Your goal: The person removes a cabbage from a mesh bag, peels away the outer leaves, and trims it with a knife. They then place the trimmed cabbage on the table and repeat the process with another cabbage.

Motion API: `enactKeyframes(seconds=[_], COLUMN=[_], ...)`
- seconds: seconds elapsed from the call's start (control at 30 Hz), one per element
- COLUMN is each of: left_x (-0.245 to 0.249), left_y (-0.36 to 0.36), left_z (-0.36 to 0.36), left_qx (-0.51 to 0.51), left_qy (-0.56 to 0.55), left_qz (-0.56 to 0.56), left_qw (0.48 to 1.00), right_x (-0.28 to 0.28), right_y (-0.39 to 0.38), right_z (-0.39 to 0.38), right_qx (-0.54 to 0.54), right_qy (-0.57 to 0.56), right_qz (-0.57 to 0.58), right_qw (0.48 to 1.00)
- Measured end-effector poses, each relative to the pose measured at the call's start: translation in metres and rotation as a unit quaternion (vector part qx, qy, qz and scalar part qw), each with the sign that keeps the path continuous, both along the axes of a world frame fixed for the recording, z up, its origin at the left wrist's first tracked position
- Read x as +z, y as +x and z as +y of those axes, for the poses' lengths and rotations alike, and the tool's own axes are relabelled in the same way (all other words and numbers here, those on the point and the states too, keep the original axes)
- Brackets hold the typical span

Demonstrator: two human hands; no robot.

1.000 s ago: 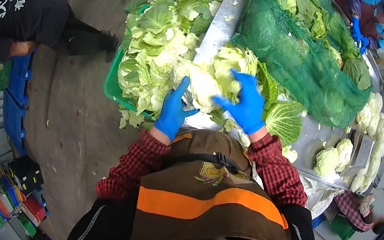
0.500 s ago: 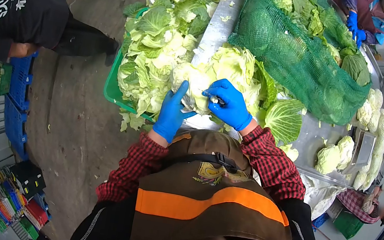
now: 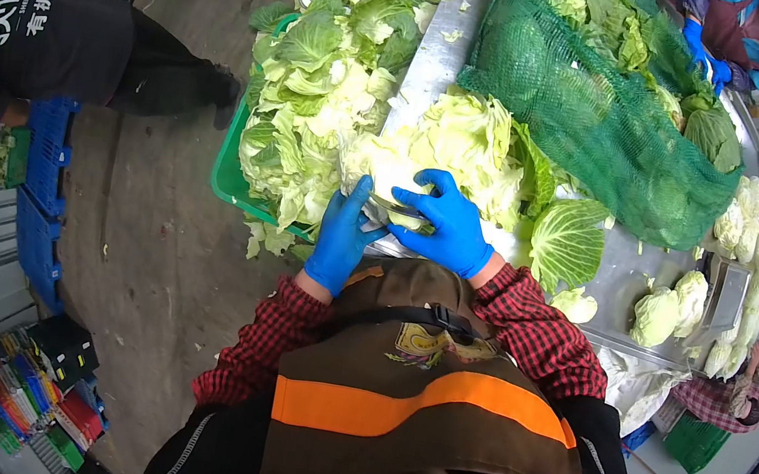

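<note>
My left hand, in a blue glove, holds the near left side of a pale cabbage with its fingers along it. My right hand, gloved in blue too, grips a small knife whose metal blade points left across the cabbage's near side. Part of the cabbage is hidden behind both hands. Loose pale leaves are heaped just beyond my right hand. To its right lies a broad green cabbage leaf.
A green crate heaped with leaves stands at the left of the metal table. Green netting covers cabbages. Trimmed cabbages sit by a scale. A co-worker's gloved hands are at far right; another person stands left.
My right hand has turned, bringing the knife blade into view against the cabbage's near side. My left hand stays on the cabbage, slightly shifted. The view has moved a little.
</note>
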State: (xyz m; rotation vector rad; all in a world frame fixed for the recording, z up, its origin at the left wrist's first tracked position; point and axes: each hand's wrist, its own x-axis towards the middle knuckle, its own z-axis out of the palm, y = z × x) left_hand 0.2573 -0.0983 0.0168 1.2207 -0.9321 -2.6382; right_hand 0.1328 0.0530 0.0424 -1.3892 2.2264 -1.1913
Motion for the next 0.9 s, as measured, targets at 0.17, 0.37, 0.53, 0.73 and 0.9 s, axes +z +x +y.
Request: enactKeyframes(seconds=[0.17, 0.37, 0.53, 0.73, 0.9], left_x=[-0.006, 0.002, -0.018, -0.025, -0.007], left_y=[0.024, 0.032, 0.034, 0.044, 0.005], left_z=[-0.006, -0.038, -0.051, -0.042, -0.028], left_qx=[-0.045, -0.062, -0.007, -0.025, -0.161], left_qy=[-0.006, 0.209, 0.182, -0.025, -0.293], left_qz=[0.034, 0.105, 0.081, 0.087, 0.099], left_qw=[0.998, 0.97, 0.98, 0.996, 0.937], right_x=[-0.002, -0.008, -0.067, -0.01, 0.004], right_y=[0.003, 0.012, -0.021, -0.042, -0.015], right_z=[0.003, -0.008, 0.0, 0.003, -0.014], right_qx=[0.055, 0.128, -0.207, -0.258, -0.165], right_qy=[-0.027, -0.082, 0.012, 0.032, 0.109], right_qz=[-0.128, -0.304, -0.316, -0.122, -0.198], right_qw=[0.99, 0.94, 0.926, 0.958, 0.96])
